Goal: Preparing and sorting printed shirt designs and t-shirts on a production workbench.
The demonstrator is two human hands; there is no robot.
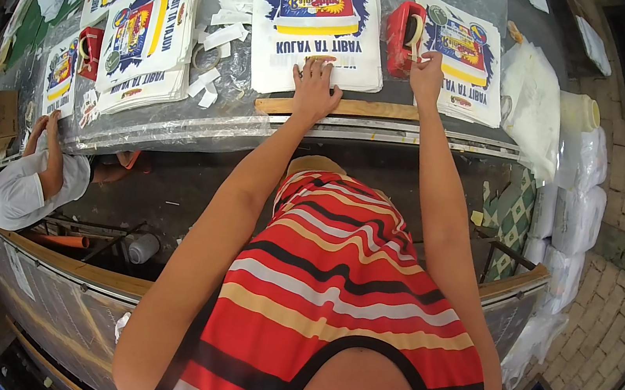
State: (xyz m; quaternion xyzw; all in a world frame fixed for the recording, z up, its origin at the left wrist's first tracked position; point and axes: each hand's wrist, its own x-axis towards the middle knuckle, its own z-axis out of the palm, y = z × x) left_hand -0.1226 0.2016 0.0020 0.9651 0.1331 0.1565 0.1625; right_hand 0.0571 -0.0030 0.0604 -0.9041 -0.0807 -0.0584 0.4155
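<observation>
Tape dispenser has right hand beside it, seemingly pinching tape, and, leftward, spread left hand, probably steadying printed sheets.

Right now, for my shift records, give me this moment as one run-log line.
left hand: flat on printed white stack | right hand: beside red tape dispenser | co-worker: far left

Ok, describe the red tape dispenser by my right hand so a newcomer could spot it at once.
On the long dark table, find the stack of printed white sheets under the left hand. Between it and the stack to its right is the red tape dispenser. Unlike the other red dispenser, far to the left, this one has the right hand close beside it.
</observation>
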